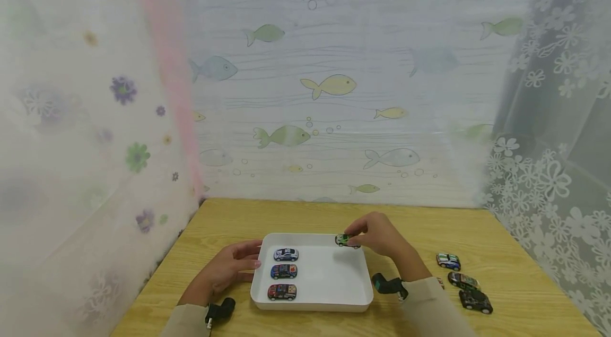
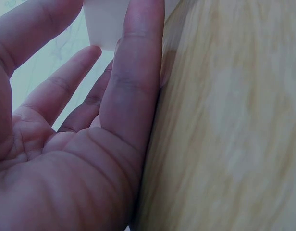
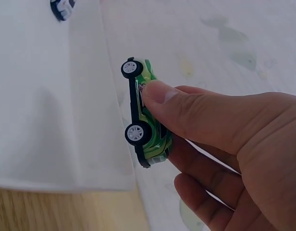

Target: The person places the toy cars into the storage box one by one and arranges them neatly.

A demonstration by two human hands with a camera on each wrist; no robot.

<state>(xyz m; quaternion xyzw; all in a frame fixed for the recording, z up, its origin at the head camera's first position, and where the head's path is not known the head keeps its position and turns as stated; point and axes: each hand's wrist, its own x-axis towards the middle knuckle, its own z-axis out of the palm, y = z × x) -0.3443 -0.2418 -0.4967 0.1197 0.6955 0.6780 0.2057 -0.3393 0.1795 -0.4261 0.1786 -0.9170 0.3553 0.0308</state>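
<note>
Left hand: its fingers [image 2: 133, 82] are almost straight and rest at the left wall of the tray, gripping nothing; a light steady touch here should prevent sliding.
Left column: inside the tray [image 1: 329, 286] stand a white car [image 1: 286, 255], a blue car [image 1: 284, 271] and a red car [image 1: 282, 292], one in front of other, lying crosswise; they give a good direction to copy.
Green car [image 1: 341, 241]: it is held at the far right corner of the tray; I cannot tell if it touches the rim.
Right hand [image 1: 380, 234]: it pinches the green car between thumb and fingers. Better to clear the rim, lower the wheels flat, then release gently.
Right side of worktop [image 1: 415, 223]: several more cars [image 1: 448, 261] lie near the right sleeve, one partly hidden.
</note>
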